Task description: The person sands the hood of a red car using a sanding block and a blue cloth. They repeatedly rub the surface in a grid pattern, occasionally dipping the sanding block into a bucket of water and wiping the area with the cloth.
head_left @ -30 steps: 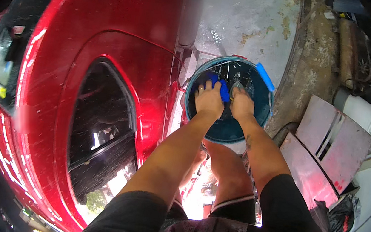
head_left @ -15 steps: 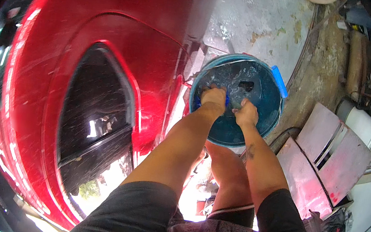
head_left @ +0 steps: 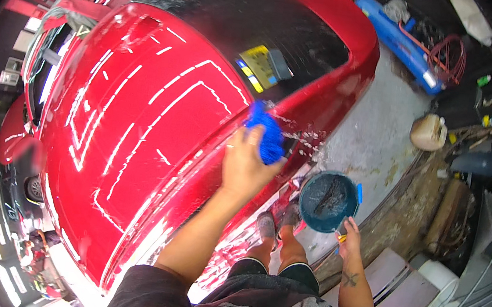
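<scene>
My left hand (head_left: 246, 163) is closed around a bunched, wet blue cloth (head_left: 268, 136), smeared by motion. It is above the edge of the red car (head_left: 163, 125), by the dark rear window, and water splashes off to its right. My right hand (head_left: 350, 236) hangs low at the near rim of a dark teal bucket (head_left: 319, 222). Its fingers are closed on a small piece with a yellow edge (head_left: 342, 239), whose kind I cannot make out. Dark water (head_left: 332, 195) ripples in the bucket.
A yellow and grey box-like object (head_left: 264, 67) rests on the car's dark glass. Beyond the wet grey floor (head_left: 372, 126) are a blue tank (head_left: 402, 44) with a coiled red hose and a beige jug (head_left: 428, 132). Pale panels (head_left: 389, 288) lean at lower right.
I have straightened up from the bucket, and both hands are out of the water. My left hand has carried the blue cloth up to the car; my right hand has come out beside the rim.
</scene>
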Available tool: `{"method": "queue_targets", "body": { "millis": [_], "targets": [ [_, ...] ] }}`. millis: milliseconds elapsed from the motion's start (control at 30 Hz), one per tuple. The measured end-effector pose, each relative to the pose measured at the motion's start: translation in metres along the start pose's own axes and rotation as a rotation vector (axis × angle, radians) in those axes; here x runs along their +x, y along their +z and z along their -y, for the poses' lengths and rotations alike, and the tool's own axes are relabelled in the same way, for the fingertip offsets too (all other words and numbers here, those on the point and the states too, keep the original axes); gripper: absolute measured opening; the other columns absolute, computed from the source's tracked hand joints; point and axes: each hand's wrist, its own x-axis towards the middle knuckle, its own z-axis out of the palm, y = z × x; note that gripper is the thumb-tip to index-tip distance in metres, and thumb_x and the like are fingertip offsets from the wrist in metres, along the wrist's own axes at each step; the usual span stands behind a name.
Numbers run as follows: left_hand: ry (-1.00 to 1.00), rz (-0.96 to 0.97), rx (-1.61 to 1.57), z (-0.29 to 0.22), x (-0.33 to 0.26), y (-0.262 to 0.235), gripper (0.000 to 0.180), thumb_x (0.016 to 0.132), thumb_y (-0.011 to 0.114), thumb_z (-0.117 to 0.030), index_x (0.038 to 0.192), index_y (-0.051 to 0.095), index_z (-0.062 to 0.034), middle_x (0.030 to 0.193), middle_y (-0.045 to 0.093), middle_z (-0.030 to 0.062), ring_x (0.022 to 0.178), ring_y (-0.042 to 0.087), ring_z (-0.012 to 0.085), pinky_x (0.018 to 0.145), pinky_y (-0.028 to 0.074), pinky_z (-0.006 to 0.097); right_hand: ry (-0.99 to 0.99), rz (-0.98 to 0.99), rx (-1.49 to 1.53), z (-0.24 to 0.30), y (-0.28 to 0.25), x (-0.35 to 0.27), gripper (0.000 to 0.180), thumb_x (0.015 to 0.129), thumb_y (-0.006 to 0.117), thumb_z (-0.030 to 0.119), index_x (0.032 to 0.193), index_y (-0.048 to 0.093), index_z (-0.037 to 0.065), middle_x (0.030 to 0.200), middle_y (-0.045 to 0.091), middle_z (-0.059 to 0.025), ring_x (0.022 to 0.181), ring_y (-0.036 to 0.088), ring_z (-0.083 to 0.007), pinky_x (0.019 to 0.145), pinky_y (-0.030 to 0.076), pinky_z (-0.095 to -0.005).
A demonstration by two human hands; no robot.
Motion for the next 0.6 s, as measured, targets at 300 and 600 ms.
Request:
{"method": "queue_targets", "body": {
  "millis": [300, 600],
  "targets": [
    [-0.186, -0.379, 0.462, 0.178, -0.036, -0.113, 0.095, 0.079, 0.091, -0.051, 0.16, 0.052, -0.0229, 0.168, 0.04, 0.0236, 0.148, 0.042, 0.0553, 0.117, 0.039, 0.069, -0.429, 0.554, -0.319, 0.132, 0.305, -0.137, 0.05, 0.114, 0.054, 0.033, 0.161, 0.053, 0.016, 0.164, 0.052, -0.0088, 0.142, 0.053, -0.024, 0.114, 0.045, -0.0444],
    [-0.218, -0.381, 0.541, 0.171, -0.011, -0.085, 0.091, 0.082, 0.086, -0.054, 0.158, 0.05, -0.018, 0.169, 0.036, 0.023, 0.152, 0.033, 0.0543, 0.124, 0.03, 0.069, -1.754, 0.563, -1.363, 0.18, 0.562, -0.108, 0.054, 0.115, 0.047, 0.029, 0.162, 0.046, 0.003, 0.168, 0.046, -0.0193, 0.158, 0.04, -0.0361, 0.13, 0.032, -0.0471]
  ]
}}
